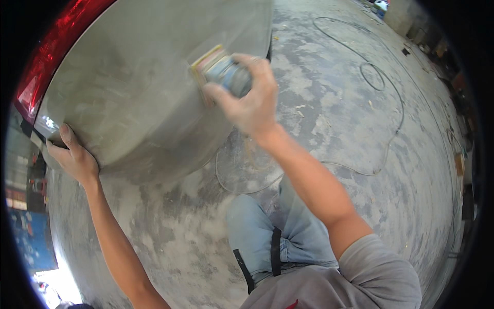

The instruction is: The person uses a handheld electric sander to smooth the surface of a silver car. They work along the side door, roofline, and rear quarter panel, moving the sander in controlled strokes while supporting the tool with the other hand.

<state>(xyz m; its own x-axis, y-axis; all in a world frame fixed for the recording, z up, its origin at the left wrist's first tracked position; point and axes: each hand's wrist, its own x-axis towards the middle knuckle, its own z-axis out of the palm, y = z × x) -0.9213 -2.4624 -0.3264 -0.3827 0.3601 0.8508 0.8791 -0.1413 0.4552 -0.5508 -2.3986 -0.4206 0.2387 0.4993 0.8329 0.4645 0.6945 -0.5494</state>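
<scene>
A dull grey-green car bumper point(139, 77), dusty with scuffed patches, fills the upper left. My right hand point(252, 100) is wrapped round a sanding block point(222, 72) with a yellowish edge and a blue and grey body. Motion blurs both the block and the fingers. The block's working face lies against the bumper near its right side. At the lower left edge of the panel, my left hand point(77, 159) grips the bumper's corner, one digit on the surface and the others partly hidden past the edge.
A red tail light point(56, 56) borders the panel at the upper left. A thin hose point(399, 108) winds over the dusty concrete floor point(334, 118) at right, with small scraps. My bent knee point(249, 216) in blue jeans is below the bumper. A blue panel point(31, 239) stands at far left.
</scene>
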